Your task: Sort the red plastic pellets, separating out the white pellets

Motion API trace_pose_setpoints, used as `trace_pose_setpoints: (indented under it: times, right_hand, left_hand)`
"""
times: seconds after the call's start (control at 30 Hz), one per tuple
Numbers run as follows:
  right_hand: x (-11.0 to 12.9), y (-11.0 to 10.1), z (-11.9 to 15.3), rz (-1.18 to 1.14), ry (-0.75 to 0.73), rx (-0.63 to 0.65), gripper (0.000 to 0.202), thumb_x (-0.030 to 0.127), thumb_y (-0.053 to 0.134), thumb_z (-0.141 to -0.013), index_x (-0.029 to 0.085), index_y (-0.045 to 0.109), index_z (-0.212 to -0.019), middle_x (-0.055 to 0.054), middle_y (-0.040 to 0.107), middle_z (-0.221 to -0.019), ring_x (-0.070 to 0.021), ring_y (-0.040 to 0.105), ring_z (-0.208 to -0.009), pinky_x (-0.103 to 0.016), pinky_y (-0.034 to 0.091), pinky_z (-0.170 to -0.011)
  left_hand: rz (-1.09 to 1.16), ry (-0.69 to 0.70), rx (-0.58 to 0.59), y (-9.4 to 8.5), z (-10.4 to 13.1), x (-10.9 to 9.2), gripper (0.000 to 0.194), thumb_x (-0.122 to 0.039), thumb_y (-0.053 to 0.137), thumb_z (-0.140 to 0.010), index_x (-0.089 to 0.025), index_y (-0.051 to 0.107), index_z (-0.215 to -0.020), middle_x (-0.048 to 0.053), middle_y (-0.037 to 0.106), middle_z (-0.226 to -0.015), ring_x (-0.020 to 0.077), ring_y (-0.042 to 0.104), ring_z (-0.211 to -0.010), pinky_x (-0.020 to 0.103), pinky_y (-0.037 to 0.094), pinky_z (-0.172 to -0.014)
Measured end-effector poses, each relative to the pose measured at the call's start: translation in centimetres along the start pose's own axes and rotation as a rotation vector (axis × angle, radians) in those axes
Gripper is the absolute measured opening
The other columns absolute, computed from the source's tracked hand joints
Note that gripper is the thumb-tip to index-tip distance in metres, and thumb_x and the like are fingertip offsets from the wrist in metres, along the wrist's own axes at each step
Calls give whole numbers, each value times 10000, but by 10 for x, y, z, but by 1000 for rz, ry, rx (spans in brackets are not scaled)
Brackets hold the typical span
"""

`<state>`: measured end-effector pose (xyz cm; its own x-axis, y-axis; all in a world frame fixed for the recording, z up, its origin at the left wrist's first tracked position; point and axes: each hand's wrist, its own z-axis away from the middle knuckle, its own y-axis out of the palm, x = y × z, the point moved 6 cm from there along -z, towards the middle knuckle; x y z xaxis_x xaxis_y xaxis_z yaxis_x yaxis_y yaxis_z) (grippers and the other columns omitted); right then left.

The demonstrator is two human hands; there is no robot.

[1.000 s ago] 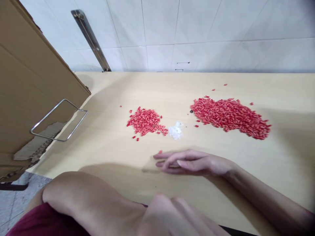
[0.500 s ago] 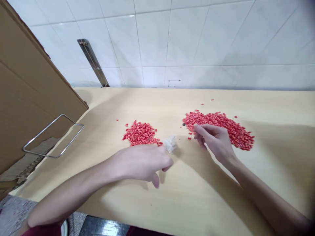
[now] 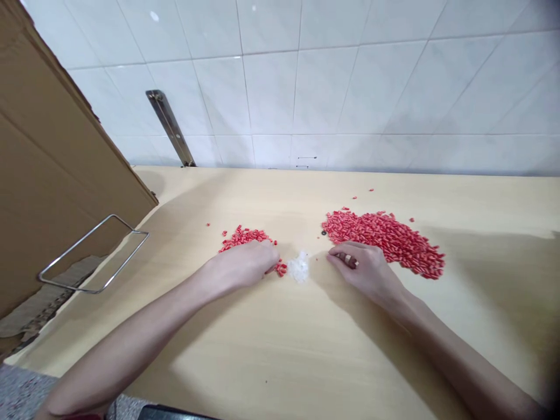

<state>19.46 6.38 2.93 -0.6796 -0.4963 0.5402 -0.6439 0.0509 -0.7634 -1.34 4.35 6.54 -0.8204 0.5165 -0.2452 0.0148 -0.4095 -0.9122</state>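
Note:
My left hand is curled palm-down over the near side of the smaller pile of red plastic pellets. Its fingertips are hidden under the knuckles, so what they hold does not show. Just to its right lies a small heap of clear-white bits, with a few red pellets between. My right hand is closed at the near edge of the larger red pellet pile. Its thumb and forefinger meet in a pinch and the other fingers are curled in; anything inside is too small to make out.
A small black ring lies left of the larger pile. Stray pellets are scattered behind it. At left stand a cardboard sheet and a bent wire frame. A metal bracket leans against the tiled wall.
My left hand has moved left and back from beside the white bits onto the smaller pile, its fingers curling down. My right hand has shifted slightly toward the middle and its fingers have turned inward.

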Motion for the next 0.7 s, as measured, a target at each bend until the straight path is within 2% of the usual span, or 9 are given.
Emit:
trace_pose_setpoints:
  times: [0.13, 0.27, 0.3, 0.37, 0.43, 0.5, 0.6, 0.7]
  right_hand:
    - [-5, 2, 2, -62, 36, -28, 144, 203, 587, -862, 203, 730, -846, -43, 748, -856, -200, 681, -724, -331, 504, -698]
    - [3, 6, 3, -187, 93, -64, 104, 265, 622, -861, 197, 695, -889, -40, 750, -813, -188, 704, -710, -301, 548, -649]
    - [4, 9, 3, -401, 158, -55, 116, 291, 662, -838, 188, 682, -889, -47, 751, -808, -191, 712, -721, -294, 561, -650]
    - [11, 19, 5, -767, 238, 12, 197, 322, 725, -791, 188, 655, -917, -48, 757, -825, -183, 719, -714, -290, 578, -660]
    - [16, 25, 6, -956, 278, 54, 220, 317, 758, -770, 188, 646, -909, -49, 764, -854, -169, 724, -756, -267, 575, -700]
    - [17, 28, 8, -1040, 301, 79, 215, 302, 765, -774, 191, 642, -912, -40, 768, -853, -140, 719, -754, -226, 558, -693]
    - [15, 28, 8, -1121, 319, 116, 203, 292, 736, -816, 208, 623, -962, -16, 766, -813, -108, 703, -723, -195, 535, -675]
    - [15, 25, 8, -1126, 300, 127, 176, 290, 699, -855, 220, 612, -990, -8, 759, -809, -110, 697, -757, -219, 536, -735]
  left_hand:
    - [-14, 14, -113, -4, -1, 5, 183, -4, 513, -664, -175, 515, -599, 9, 491, -600, 122, 371, -495, 289, 210, -494]
    - [168, 145, -262, -9, -4, -22, 60, -139, 610, -800, -175, 601, -753, 14, 575, -675, 139, 505, -579, 260, 301, -513]
    - [247, 199, -331, -10, -5, -31, 24, -197, 627, -835, -177, 614, -838, 17, 610, -737, 138, 536, -615, 253, 345, -542]
    - [353, 274, -459, -8, -9, -45, 161, -307, 648, -862, -169, 605, -933, 32, 641, -832, 136, 564, -664, 252, 411, -595]
    - [396, 311, -570, -1, -14, -51, 171, -320, 614, -894, -159, 614, -952, 48, 653, -880, 150, 596, -754, 262, 457, -671]
    - [439, 342, -677, 6, -16, -52, 134, -267, 565, -928, -156, 637, -950, 54, 661, -892, 147, 614, -804, 263, 481, -724]
    - [516, 371, -827, 13, -15, -47, 129, -237, 570, -925, -152, 663, -956, 57, 654, -873, 131, 615, -779, 253, 496, -720]
    - [642, 311, -938, 19, -16, -36, 95, -248, 646, -877, -163, 682, -900, 48, 652, -840, 133, 615, -771, 255, 501, -717]
